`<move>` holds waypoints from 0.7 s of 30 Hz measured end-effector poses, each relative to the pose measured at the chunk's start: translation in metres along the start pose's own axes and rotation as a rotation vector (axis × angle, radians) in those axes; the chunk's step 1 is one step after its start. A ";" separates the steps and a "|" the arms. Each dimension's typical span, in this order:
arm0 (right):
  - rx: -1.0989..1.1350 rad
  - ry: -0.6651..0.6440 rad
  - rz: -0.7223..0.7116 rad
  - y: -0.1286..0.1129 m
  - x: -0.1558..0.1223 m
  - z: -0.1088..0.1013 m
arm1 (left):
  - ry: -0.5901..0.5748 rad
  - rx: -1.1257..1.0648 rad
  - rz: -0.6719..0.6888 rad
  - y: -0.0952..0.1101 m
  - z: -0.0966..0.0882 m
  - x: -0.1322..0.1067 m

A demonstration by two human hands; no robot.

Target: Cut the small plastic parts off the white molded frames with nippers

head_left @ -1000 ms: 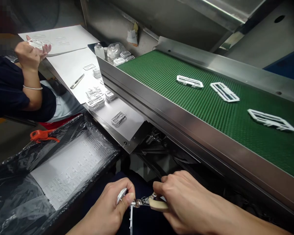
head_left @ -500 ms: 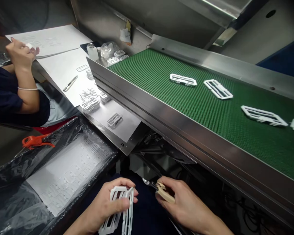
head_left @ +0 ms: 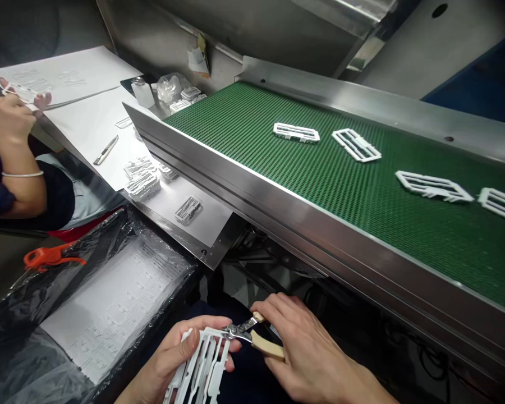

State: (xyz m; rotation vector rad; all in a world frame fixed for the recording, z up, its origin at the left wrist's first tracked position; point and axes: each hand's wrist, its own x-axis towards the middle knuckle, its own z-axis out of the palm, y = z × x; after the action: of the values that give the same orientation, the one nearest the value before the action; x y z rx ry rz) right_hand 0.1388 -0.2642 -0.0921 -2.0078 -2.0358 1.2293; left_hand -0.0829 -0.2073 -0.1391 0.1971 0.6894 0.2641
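Note:
Low in the view, my left hand point(head_left: 174, 353) is closed round white plastic slatted frames point(head_left: 204, 365), with the thumb on top and fingers behind. It looks like more than one frame, but I cannot tell how many. My right hand point(head_left: 307, 353) grips a pair of side cutters point(head_left: 267, 343) by its cream handles. The handles are spread, and the metal jaws touch the upper right corner of the frames, beside my left fingertips. Whether the jaw tips are round a piece of plastic is too small to tell.
A green conveyor belt point(head_left: 252, 134) with a raised metal side carries several white frames point(head_left: 297, 133). Stacked frames point(head_left: 143, 182) and a utility knife point(head_left: 106, 150) lie on the white-covered table. A co-worker's hand point(head_left: 10, 118) holds another frame. At left stands a bag-lined bin point(head_left: 122, 224) with an orange-handled tool point(head_left: 50, 257).
My right hand has brought the cutters left to the frames' corner, and their handles have spread. The frames in my left hand have turned. The whole view has shifted slightly.

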 end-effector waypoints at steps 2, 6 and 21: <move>-0.020 -0.001 -0.008 0.002 0.000 0.000 | -0.004 -0.005 -0.011 0.001 0.000 0.000; -0.064 -0.004 -0.039 0.003 0.002 -0.002 | 0.007 -0.018 -0.011 0.003 0.002 -0.001; -0.099 0.063 -0.110 0.006 0.011 -0.001 | 0.063 -0.065 0.001 0.000 0.006 0.001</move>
State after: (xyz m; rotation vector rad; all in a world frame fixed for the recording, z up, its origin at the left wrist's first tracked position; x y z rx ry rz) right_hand 0.1428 -0.2552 -0.1003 -1.9177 -2.1847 1.0525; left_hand -0.0785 -0.2073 -0.1353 0.1273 0.7423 0.2944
